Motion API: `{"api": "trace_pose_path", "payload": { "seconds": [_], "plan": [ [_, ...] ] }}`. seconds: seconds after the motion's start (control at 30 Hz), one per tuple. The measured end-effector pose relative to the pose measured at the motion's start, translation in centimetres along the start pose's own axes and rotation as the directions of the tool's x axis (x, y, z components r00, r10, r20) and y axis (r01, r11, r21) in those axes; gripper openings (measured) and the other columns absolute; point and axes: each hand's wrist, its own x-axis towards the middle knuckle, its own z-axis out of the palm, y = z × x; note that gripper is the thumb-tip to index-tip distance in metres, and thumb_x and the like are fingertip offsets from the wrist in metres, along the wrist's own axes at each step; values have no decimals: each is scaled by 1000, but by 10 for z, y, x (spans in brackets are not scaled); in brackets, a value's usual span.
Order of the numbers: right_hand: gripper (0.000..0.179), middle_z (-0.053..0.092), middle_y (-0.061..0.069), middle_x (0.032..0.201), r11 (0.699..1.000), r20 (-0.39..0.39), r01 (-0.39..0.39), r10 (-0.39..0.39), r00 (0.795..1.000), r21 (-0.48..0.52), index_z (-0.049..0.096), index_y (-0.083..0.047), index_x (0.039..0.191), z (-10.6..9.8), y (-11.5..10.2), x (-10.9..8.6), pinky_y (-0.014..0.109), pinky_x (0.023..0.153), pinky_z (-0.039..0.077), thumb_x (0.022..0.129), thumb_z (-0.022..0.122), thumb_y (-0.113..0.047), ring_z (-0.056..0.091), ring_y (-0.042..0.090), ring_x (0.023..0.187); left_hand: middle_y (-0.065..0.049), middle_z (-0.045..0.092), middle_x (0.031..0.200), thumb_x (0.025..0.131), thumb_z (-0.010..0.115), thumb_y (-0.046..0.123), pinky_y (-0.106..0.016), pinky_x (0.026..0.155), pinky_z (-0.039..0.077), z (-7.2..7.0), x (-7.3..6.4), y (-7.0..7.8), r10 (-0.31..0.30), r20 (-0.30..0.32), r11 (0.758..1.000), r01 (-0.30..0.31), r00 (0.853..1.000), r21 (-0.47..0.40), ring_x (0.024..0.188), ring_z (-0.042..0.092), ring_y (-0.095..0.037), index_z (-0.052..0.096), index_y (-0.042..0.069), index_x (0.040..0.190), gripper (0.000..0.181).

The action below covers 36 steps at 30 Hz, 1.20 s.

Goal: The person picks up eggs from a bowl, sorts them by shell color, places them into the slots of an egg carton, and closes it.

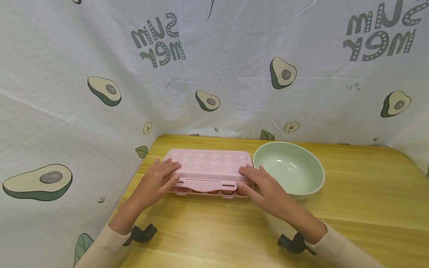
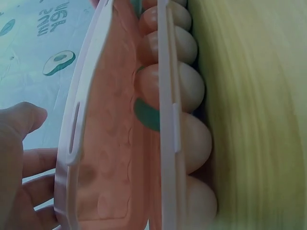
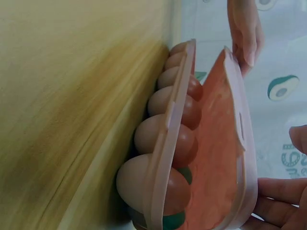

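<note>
A pink plastic egg carton lies on the wooden table with its lid partly lowered, leaving a gap along the front. A row of brown eggs sits in its lower tray. My left hand rests on the left end of the lid, its fingers on the outer face. On the right end, my right hand touches the lid with its fingers, the thumb near the front flap. Both wrist views show the thumbs apart from the lid. Deeper rows in the tray are mostly hidden.
A pale green bowl stands right of the carton, close to the right hand. Behind the table hangs a white cloth printed with avocados. Wooden tabletop extends in front and to the right. Black wrist mounts sit below both wrists.
</note>
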Motion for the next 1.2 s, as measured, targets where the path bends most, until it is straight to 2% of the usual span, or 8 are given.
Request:
{"api": "trace_pose_path", "payload": {
  "seconds": [0.2,0.37,0.7,0.93,1.1,1.2],
  "plan": [
    [53,54,11,138,999,38,-19,21,999,-48,58,-2,131,5,-1,-4,46,115,22,94,62,-39,44,29,133,-9,61,130,93,63,31,-49,113,26,8,-5,5,3,16,998,-4,1000,60,130,47,-30,65,6,124,40],
    [53,54,11,138,996,54,-35,39,998,-81,59,-4,131,10,-1,-7,53,110,29,92,63,-40,44,32,133,-10,61,130,91,65,31,-49,112,30,12,-10,6,-3,19,997,1,1000,78,129,48,-30,66,6,123,40],
    [55,58,14,133,985,35,68,-63,997,-157,61,1,127,24,-1,0,49,106,38,85,74,-31,50,32,128,-12,59,131,89,69,32,-52,108,34,20,-17,7,6,26,995,-9,1000,103,126,51,-32,66,6,123,43],
    [57,57,14,132,975,51,101,-92,994,-199,60,0,128,34,-1,3,47,100,45,83,76,-31,52,31,125,-12,60,129,86,72,31,-52,105,39,23,-19,6,29,22,992,-32,999,125,124,53,-32,67,7,120,43],
    [58,56,15,134,974,60,102,-92,994,-204,59,-1,129,38,-1,4,47,101,43,81,78,-28,52,32,125,-12,59,131,86,72,32,-52,105,38,25,-20,5,15,43,989,-21,999,146,124,52,-32,67,7,122,44],
    [57,56,16,134,973,87,99,-82,993,-210,59,-1,130,40,-3,4,49,106,38,82,78,-26,51,33,126,-13,59,130,86,72,31,-52,106,37,26,-19,6,24,44,987,-31,999,159,123,52,-32,65,7,123,45]
  ]
}}
